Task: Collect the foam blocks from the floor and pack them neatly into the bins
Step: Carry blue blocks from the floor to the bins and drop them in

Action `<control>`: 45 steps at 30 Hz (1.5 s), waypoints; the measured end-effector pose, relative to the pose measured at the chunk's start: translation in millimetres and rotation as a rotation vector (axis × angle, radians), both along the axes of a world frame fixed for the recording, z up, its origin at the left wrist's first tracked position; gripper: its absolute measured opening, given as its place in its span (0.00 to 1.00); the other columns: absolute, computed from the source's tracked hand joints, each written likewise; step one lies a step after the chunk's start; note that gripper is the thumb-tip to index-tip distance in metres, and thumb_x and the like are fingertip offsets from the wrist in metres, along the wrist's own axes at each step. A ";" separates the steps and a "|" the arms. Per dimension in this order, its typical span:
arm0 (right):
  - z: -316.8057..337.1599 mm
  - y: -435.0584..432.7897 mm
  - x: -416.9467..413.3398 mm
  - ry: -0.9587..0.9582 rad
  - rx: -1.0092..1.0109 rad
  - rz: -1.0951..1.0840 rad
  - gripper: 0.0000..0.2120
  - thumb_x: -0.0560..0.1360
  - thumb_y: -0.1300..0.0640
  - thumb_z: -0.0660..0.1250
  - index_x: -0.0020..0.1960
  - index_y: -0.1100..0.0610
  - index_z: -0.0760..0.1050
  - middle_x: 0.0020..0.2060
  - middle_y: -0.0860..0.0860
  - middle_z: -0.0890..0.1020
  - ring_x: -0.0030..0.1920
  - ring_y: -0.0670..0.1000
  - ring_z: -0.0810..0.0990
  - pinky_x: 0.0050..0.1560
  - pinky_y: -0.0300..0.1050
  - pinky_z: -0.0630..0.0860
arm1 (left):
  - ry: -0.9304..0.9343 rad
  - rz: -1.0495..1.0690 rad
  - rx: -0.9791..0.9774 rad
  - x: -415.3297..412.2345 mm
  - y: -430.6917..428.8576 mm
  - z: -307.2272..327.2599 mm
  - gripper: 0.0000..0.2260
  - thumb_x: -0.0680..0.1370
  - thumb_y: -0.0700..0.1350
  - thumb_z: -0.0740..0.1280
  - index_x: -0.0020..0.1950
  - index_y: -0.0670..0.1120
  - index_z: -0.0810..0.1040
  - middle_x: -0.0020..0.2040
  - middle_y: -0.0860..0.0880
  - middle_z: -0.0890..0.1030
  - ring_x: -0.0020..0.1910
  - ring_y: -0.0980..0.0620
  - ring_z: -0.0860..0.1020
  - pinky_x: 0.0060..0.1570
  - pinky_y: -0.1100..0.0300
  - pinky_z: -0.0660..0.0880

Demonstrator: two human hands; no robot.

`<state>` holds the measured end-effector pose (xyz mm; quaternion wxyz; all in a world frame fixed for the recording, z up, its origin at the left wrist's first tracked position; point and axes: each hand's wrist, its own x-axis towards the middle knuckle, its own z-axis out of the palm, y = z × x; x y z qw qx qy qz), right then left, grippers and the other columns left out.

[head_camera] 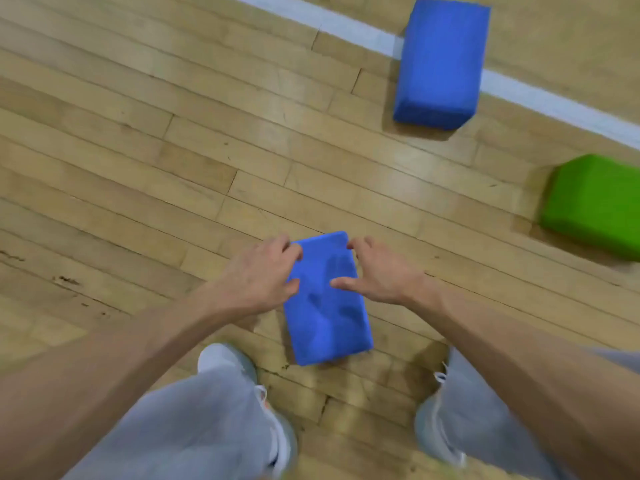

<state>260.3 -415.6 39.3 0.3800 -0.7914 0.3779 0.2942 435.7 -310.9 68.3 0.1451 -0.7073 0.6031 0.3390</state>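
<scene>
A blue foam block [329, 317] lies lengthwise on the wooden floor between my feet. My left hand [256, 275] holds its far left edge, fingers curled at the corner and thumb against the side. My right hand [377, 271] holds the far right edge, thumb lying on the top face and fingers curled at the corner. A second, larger-looking blue foam block [440, 60] rests on the floor at the upper right. A green foam block [595, 206] sits at the right edge, partly cut off. No bin is in view.
A white painted line [363, 32] crosses the floor diagonally under the far blue block. My grey trouser legs and pale shoes [221, 362] stand on both sides of the near block. Bare floorboards [138, 133] stretch to the left.
</scene>
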 end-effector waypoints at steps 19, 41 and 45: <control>-82.5 -101.3 21.5 -0.468 0.250 -0.666 0.29 0.61 0.46 0.81 0.60 0.48 0.77 0.53 0.44 0.82 0.53 0.42 0.80 0.52 0.40 0.77 | 0.440 0.726 0.013 49.4 -111.5 -66.5 0.30 0.61 0.56 0.80 0.57 0.49 0.74 0.51 0.53 0.79 0.48 0.55 0.78 0.45 0.58 0.75; -116.9 -264.0 37.4 -0.570 0.436 -2.051 0.45 0.59 0.45 0.81 0.70 0.51 0.64 0.61 0.52 0.70 0.61 0.59 0.70 0.62 0.60 0.72 | 0.211 0.770 -0.145 12.6 -214.4 -33.6 0.31 0.58 0.56 0.79 0.56 0.41 0.80 0.52 0.44 0.83 0.45 0.47 0.80 0.43 0.52 0.74; -126.8 -255.6 29.5 -0.672 0.410 -2.020 0.42 0.54 0.47 0.82 0.62 0.53 0.67 0.55 0.50 0.77 0.52 0.53 0.77 0.56 0.54 0.78 | 0.220 0.770 -0.143 16.4 -216.0 -36.3 0.30 0.60 0.55 0.79 0.56 0.41 0.80 0.51 0.45 0.83 0.49 0.46 0.81 0.43 0.53 0.73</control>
